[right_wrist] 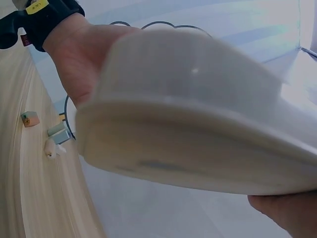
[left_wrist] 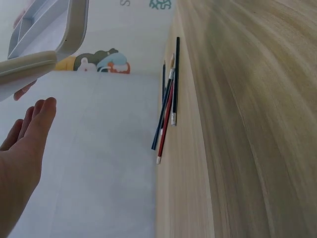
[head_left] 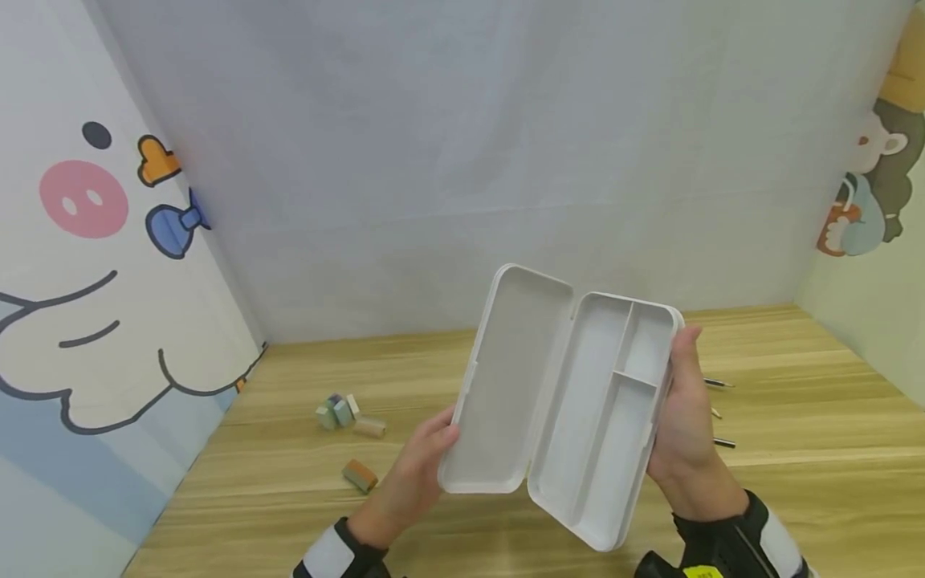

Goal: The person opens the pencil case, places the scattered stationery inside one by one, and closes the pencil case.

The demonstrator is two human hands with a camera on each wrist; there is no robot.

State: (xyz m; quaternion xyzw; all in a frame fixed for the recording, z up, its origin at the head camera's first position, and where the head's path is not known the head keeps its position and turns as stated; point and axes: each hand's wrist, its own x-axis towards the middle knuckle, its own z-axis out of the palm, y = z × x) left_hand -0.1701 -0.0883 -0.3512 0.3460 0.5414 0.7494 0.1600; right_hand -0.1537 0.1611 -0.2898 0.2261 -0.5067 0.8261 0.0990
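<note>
A white pencil case (head_left: 621, 417) is held up above the table, tilted, its lid swung out to the left on the hinge. Nothing lies in its compartments. My left hand (head_left: 419, 457) holds the lid by its outer left edge, several fingers stretched out behind it in the left wrist view. Around the right side of the tray, my right hand (head_left: 686, 425) grips, thumb along the rim; its other fingers are hidden behind the case. Close up in the right wrist view, the underside of the case (right_wrist: 188, 153) covers much of the picture.
Several small wooden blocks (head_left: 341, 413) sit in a group on the left of the table (head_left: 289, 498), and one orange-topped block (head_left: 360, 475) lies nearer. Several pencils (left_wrist: 166, 109) lie on the right side, partly hidden in the head view. Walls stand left, right and behind.
</note>
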